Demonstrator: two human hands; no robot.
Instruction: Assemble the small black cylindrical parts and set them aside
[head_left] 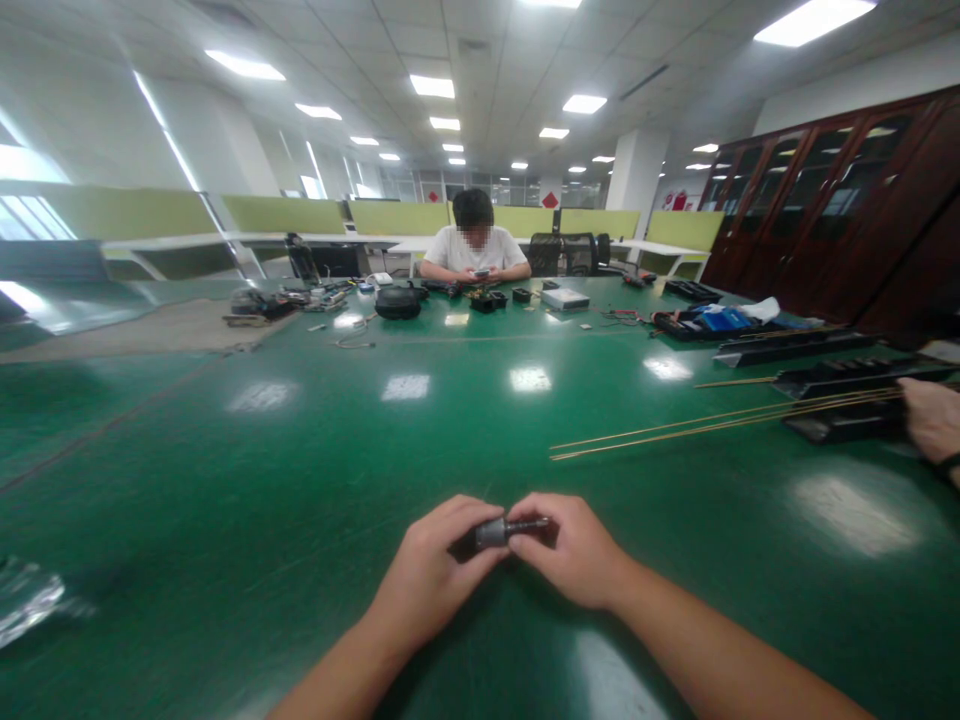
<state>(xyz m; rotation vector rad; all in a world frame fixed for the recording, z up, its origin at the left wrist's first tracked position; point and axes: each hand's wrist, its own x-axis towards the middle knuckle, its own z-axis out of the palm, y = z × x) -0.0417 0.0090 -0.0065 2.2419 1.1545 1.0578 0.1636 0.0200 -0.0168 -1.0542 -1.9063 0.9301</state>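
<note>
The fingers [466,511] of my left hand [420,570] are closed around the thick grey-and-black body of a small cylindrical piece [492,532], and those of my right hand [583,555] pinch narrowly about its thin, dark shaft. I have the piece lying roughly level between both hands, low in the middle of my head view, over the glossy green surface [300,520]. I cannot tell whether it touches the surface, and much of it is hidden behind my fingers.

Ahead and to the right of my hands, and apart from them, I see thin golden rods [675,432] slanting in from the right across some long black pieces [817,430]. Another person's hand [928,415] is at those pieces, by the right edge. Over at the left edge I have some crumpled clear plastic [30,600].

Farther out on the surface, I make out a black pouch [397,303], a white box [565,299] and, to the right, a blue pack [724,318] among dark things. A person in a white shirt [446,250] sits across from me, head bent, holding a small device [481,273]. Beyond are yellow-green partitions [285,214], black chairs [581,253] and, at right, a dark wooden cabinet [810,210].
</note>
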